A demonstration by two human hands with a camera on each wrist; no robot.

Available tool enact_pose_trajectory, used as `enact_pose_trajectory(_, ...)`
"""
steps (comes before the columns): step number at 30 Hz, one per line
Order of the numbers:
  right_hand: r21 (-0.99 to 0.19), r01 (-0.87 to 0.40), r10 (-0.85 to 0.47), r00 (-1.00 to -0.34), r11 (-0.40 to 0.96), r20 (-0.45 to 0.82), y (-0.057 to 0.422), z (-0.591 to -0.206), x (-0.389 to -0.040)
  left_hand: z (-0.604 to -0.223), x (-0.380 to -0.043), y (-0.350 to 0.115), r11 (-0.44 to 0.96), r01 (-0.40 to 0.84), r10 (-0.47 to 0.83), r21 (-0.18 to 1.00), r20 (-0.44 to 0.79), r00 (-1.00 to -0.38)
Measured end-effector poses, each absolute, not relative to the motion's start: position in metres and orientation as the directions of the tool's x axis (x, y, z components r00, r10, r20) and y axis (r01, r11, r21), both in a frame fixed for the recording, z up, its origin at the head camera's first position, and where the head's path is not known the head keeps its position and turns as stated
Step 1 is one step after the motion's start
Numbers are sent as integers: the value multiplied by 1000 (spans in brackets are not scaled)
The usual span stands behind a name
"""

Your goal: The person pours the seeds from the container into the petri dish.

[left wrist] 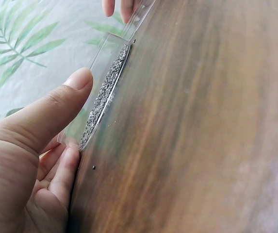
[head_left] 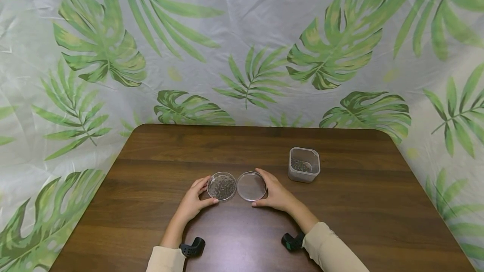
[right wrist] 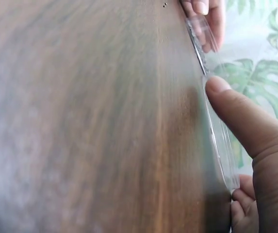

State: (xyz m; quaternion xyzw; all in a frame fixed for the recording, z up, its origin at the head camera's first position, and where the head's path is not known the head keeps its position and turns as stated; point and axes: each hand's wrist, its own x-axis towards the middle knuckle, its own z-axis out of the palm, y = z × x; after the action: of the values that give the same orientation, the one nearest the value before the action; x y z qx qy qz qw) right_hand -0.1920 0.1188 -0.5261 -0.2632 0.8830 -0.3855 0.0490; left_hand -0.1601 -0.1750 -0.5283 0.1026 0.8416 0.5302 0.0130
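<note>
Sleeves point(head_left: 332, 247) — left hand point(head_left: 191, 201) pinching gritty dish point(head_left: 225, 200), right hand point(head_left: 278, 194) clear dish point(head_left: 251, 188) — tub point(head_left: 302, 176) farther right.

- A brown table point(head_left: 159, 154) with a wood-look top and round back corners.
- On it, a round, flat, see-through dish point(head_left: 223, 200) with small grey bits point(head_left: 222, 187).
- Right beside that, another round, flat, see-through dish point(head_left: 250, 186).
- Farther back, rightward, a squarish see-through tub point(head_left: 302, 176).
- Tiny dark specks point(left wrist: 94, 167).
</note>
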Motion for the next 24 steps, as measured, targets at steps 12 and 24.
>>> enact_pose_trajectory(12,-643,-443,-496,-861,625,112,115,-528,-191,-531,-160,-175,404,196,195,894,124,-973)
enact_pose_trajectory(24,-617,-464,-498,-857,635,132,112,-525,-188,-505,-149,-167,387,228,201,894,159,-967)
